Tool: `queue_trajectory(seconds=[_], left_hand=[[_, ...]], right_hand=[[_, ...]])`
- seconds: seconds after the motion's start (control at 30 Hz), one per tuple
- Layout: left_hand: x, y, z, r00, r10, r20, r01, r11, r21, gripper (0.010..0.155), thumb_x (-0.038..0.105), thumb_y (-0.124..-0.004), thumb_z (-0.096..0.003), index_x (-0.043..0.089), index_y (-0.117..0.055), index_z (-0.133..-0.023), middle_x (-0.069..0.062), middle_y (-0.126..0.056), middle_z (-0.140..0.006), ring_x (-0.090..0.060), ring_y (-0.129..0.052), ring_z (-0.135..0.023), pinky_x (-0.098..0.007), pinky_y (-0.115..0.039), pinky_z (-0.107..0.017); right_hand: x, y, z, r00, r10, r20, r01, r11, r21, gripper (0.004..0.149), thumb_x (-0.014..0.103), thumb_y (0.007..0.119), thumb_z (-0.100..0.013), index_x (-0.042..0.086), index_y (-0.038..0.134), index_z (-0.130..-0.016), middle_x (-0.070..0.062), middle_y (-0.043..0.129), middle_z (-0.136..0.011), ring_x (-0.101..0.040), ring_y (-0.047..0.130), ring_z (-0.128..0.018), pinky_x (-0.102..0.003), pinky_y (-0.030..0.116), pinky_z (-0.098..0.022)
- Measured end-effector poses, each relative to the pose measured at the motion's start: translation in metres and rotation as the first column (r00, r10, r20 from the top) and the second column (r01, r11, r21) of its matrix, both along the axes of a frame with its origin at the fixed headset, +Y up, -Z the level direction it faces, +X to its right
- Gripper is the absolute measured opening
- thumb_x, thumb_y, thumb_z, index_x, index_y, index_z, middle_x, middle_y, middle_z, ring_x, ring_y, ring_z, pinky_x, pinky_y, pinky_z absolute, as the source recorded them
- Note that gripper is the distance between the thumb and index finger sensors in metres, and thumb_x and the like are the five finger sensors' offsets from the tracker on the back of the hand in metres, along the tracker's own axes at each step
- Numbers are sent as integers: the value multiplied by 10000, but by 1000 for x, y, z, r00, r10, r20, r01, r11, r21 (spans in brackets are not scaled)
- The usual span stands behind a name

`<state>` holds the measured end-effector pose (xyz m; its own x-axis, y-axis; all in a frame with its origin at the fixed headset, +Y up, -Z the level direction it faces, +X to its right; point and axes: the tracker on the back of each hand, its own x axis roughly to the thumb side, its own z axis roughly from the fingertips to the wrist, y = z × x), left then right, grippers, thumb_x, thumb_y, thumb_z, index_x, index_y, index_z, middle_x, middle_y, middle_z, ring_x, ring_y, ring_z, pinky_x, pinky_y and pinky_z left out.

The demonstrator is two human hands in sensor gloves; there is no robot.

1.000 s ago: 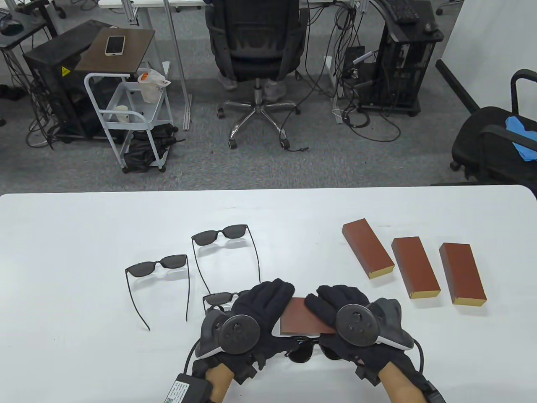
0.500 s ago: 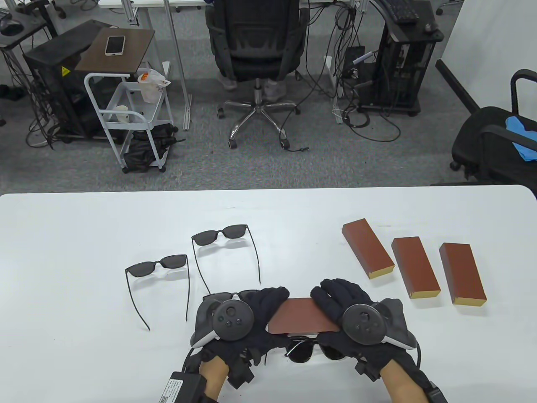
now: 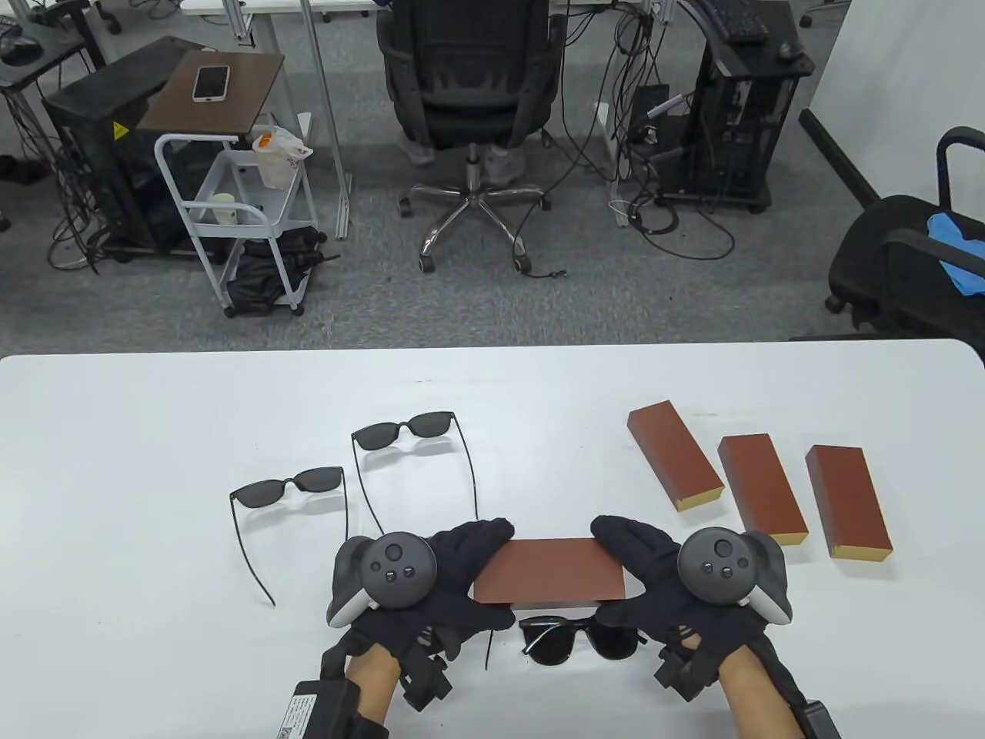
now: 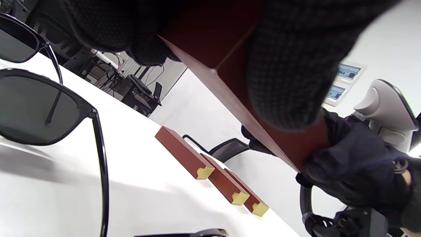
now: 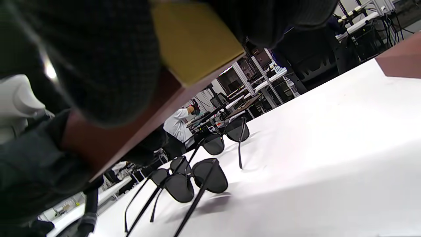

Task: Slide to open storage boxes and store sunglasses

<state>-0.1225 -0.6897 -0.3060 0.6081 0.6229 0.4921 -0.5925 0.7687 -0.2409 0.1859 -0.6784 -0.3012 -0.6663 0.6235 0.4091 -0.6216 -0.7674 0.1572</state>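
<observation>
Held box: the storage box (image 3: 549, 581) is hovering above the table (image 3: 115, 431), its long axis running left to right between the hands.
Left hand: the left hand (image 3: 454, 573) is gripping the box's left end.
Right hand: the right hand (image 3: 646, 570) is gripping the right end, where the yellow inner drawer (image 5: 194, 39) is showing.
Key relation: the pull is likely running along that axis, hands drawing apart.
Sunglasses: one pair of sunglasses (image 3: 577, 639) is lying just below the box, nearest the person.

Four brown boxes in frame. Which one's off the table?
The box held between left hand and right hand, nearest the person. The other three boxes lie untouched in a row on the table's right.
</observation>
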Motion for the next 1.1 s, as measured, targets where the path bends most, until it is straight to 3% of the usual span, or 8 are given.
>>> queue_trajectory(seconds=[0.3,0.83,1.0,1.1], left_hand=[[-10,-2,-4,1000,6,-18,-6,1000,-29,940,495,-1035,-278,348,-574,-1084,-15,-653,-1108,-320,-752,-972,-578,-701,-649],[-42,-8,-11,992,92,-91,-102,988,-114,940,437,-1026,-311,370,-525,-1104,-31,-574,-1153,-343,-669,-1032,-604,-660,-673],[-47,-9,-11,973,203,-113,-218,966,-136,922,436,-1009,-329,374,-516,-1107,-37,-538,-1172,-349,-636,-1053,-612,-647,-680],[-50,-13,-11,938,322,-129,-342,922,-183,923,491,-989,-338,364,-508,-1116,-48,-515,-1186,-368,-610,-1061,-630,-628,-683]], right_hand=[[5,2,-1,999,-41,17,41,999,-15,879,377,1014,-206,302,545,-945,-78,625,-1011,-346,632,-929,-507,568,-701],[46,-4,-9,961,-259,94,268,957,-108,834,276,1005,-249,312,547,-945,-61,572,-1049,-378,660,-924,-521,614,-685],[51,-3,-10,947,-306,102,316,943,-104,825,280,1004,-251,303,557,-943,-69,581,-1047,-383,673,-916,-520,628,-679],[52,-1,-9,940,-328,99,337,937,-93,824,283,1004,-251,295,558,-944,-75,584,-1045,-385,682,-912,-519,636,-675]])
